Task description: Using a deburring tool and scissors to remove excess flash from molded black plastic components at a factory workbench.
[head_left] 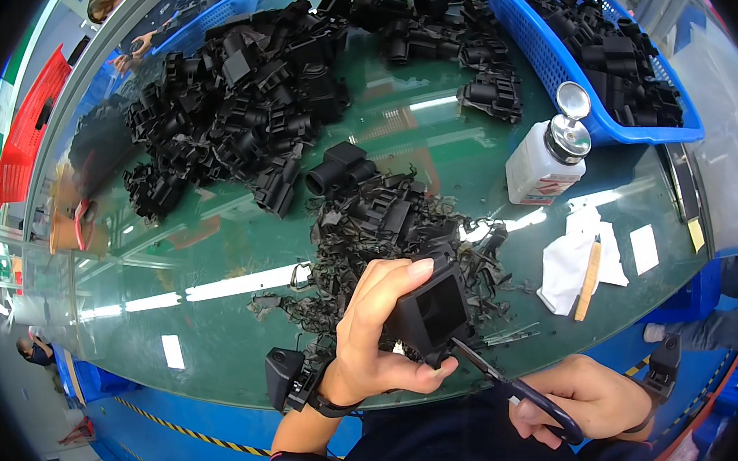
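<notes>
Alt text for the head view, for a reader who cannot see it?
The left hand holds a black plastic part while the right hand puts small scissors to its lower edge, above a glass table. Behind lie black trimmings, a heap of parts, a white bottle and a blue basket.

Black plastic housing (432,309), boxy with a square open cavity facing up, held tilted above the desk edge. Dark-handled scissors (513,387), blades nearly closed, tip touching the housing's lower right corner.
</notes>
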Available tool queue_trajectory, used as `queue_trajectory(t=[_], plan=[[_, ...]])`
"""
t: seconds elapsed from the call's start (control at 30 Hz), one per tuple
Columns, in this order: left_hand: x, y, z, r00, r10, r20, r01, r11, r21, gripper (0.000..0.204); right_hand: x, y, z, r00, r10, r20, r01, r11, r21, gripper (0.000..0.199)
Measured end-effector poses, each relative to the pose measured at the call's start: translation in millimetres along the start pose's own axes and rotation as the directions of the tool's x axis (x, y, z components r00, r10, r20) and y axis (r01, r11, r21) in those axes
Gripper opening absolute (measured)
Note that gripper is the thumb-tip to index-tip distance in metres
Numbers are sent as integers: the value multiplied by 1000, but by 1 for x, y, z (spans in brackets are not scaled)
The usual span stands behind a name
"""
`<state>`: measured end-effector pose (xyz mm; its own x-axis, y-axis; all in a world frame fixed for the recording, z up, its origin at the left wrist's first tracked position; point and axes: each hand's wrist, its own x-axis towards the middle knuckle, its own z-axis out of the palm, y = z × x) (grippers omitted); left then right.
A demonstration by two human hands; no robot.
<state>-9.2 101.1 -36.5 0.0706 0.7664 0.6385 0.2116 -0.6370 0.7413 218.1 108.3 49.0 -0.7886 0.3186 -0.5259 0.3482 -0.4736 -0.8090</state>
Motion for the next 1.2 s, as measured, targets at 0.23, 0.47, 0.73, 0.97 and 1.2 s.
queue_trajectory(t=[0.23,0.47,0.73,0.97,1.2], plan=[[3,1,-1,999,47,-2,-47,997,61,76,-2,-1,-2,999,33,42,-37,992,121,28],[5,1,-1,998,62,-2,-62,996,68,77,-3,-5,-1,999,40,31,-43,995,95,28],[0,-1,-1,1000,19,6,-19,999,35,80,-2,-9,0,998,56,2,-56,997,44,26],[-5,-1,0,994,-109,29,110,993,-45,80,-4,-13,4,996,36,-84,-42,996,-75,21],[-6,2,0,988,-150,47,152,986,-62,78,-5,-16,5,994,32,-107,-41,995,-89,20]])
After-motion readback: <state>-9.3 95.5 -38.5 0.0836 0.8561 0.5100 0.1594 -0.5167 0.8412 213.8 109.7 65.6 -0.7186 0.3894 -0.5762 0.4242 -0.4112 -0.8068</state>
